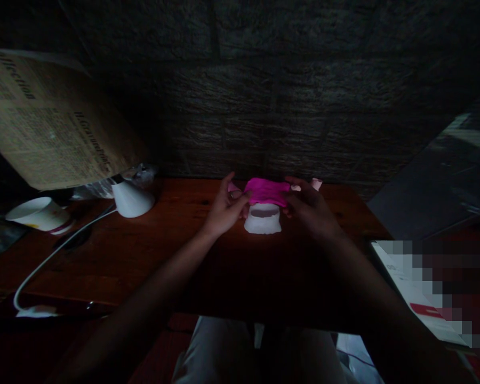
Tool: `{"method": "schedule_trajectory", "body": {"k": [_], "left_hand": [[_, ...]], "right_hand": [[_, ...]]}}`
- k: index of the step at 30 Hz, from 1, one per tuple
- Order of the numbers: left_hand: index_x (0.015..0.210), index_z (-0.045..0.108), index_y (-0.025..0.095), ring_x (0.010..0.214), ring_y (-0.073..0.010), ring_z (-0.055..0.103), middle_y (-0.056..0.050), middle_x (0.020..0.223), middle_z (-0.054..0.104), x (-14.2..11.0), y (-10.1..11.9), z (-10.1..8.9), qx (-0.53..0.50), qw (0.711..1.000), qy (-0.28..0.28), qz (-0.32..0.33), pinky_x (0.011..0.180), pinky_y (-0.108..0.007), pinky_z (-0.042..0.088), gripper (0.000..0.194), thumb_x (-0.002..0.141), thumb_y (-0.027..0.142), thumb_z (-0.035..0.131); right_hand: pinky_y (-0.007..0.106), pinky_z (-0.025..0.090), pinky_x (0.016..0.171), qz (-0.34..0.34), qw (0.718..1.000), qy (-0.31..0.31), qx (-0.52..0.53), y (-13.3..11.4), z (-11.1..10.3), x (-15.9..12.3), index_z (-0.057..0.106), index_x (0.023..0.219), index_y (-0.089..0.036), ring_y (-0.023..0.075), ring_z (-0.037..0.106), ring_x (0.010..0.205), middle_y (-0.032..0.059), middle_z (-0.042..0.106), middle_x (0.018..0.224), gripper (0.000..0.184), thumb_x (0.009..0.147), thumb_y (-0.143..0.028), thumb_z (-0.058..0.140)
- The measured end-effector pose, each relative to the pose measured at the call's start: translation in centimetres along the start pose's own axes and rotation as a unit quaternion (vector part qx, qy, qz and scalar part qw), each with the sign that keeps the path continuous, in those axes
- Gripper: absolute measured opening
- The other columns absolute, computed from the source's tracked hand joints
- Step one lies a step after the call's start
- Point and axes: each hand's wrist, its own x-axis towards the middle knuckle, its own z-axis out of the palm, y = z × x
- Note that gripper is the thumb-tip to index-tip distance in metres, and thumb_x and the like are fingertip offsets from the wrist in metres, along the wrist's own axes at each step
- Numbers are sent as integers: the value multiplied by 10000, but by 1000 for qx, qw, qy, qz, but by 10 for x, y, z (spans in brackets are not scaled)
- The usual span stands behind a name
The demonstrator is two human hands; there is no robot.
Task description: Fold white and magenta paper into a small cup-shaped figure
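A bright pink, soft-looking sheet (266, 191) is stretched between my two hands. My left hand (226, 209) pinches its left edge, thumb in front. At the right edge, the fingers and thumb of my right hand (312, 209) close on it. Just below the sheet, a small white hollow piece (263, 225) with a wide dark opening sits on the wooden table (176, 240); the sheet overlaps its back rim. Paler pink scraps (317, 184) show beyond my right hand, and another pale pink bit is partly hidden behind my left fingers. The material cannot be made out in the dim light.
Left on the table stand a paper cup (40, 213) and a white lamp base (132, 200) under a newsprint-patterned shade (60, 122). A white cable (60, 242) runs toward the front edge. A dark brick wall (240, 106) rises behind. A white printed sheet (416, 298) lies at right.
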Motion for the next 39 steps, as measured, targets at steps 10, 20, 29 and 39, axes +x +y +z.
{"method": "schedule_trajectory", "body": {"k": [10, 20, 29, 39], "left_hand": [[857, 671, 162, 370, -70, 464, 32, 503, 591, 2, 1, -5, 95, 995, 20, 12, 385, -205, 328, 285, 873, 446, 697], [998, 700, 160, 388, -78, 491, 32, 525, 619, -2, 2, -3, 129, 991, -24, 28, 415, -196, 369, 240, 837, 337, 714], [936, 719, 171, 447, -101, 509, 61, 475, 550, 0, 4, -6, 208, 976, -13, 62, 517, -215, 402, 146, 837, 262, 661], [949, 694, 173, 795, -159, 645, -56, 890, 721, 7, -8, -16, 288, 950, 72, 96, 758, -266, 476, 230, 875, 389, 668]], "right_hand": [[258, 419, 466, 39, 998, -21, -49, 2, 2, 2, 681, 1070, -141, 118, 514, 457, -46, 543, 502, 283, 869, -329, 615], [253, 410, 455, 9, 997, -37, -62, 18, -1, 7, 692, 1091, -167, 109, 511, 441, -38, 582, 545, 312, 884, -396, 646], [318, 542, 671, -35, 989, 33, -137, 19, -1, 8, 736, 1020, -175, 168, 680, 693, 77, 758, 907, 194, 861, -256, 659], [396, 558, 854, -45, 984, 20, -170, 25, -2, 10, 743, 987, -187, 221, 718, 874, 88, 759, 982, 149, 863, -228, 671]]}}
